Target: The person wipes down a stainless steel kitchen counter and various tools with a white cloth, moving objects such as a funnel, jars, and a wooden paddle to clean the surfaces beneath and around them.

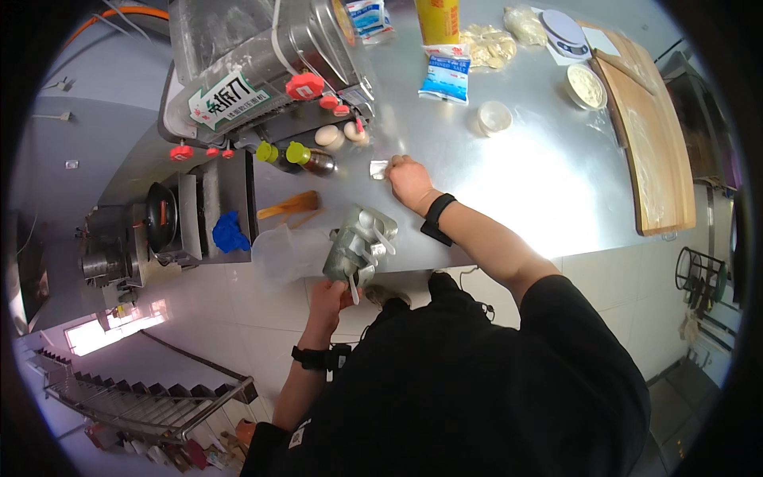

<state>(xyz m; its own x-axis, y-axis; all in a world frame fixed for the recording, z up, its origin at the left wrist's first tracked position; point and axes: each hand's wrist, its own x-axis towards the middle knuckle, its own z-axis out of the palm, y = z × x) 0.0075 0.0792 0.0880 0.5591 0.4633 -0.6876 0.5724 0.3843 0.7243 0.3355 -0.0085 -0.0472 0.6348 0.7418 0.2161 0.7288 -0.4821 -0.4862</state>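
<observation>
My left hand (pixel 326 303) grips the near end of a greenish clear plastic seasoning box (pixel 337 253) at the table's front edge. Several white spoons (pixel 385 240) stick out of its compartments, one with its handle close to my fingers. Farther in over the steel table, my right hand (pixel 410 183) has its fingers pinched at the edge of a small shiny square piece (pixel 378 170); whether this is a packet or a lid is unclear. Beside the box stand a translucent plastic tub (pixel 286 253) and a wooden brush-like tool (pixel 291 204).
A dough-pressing machine (pixel 250 77) stands at the back left, with two eggs (pixel 326 136) and green-capped bottles (pixel 313 160) before it. Salt bags (pixel 444 74), a small clear bowl (pixel 495 118), a bowl of flour-like powder (pixel 586 87), a scale (pixel 564 33) and a wooden board (pixel 656 161) lie beyond.
</observation>
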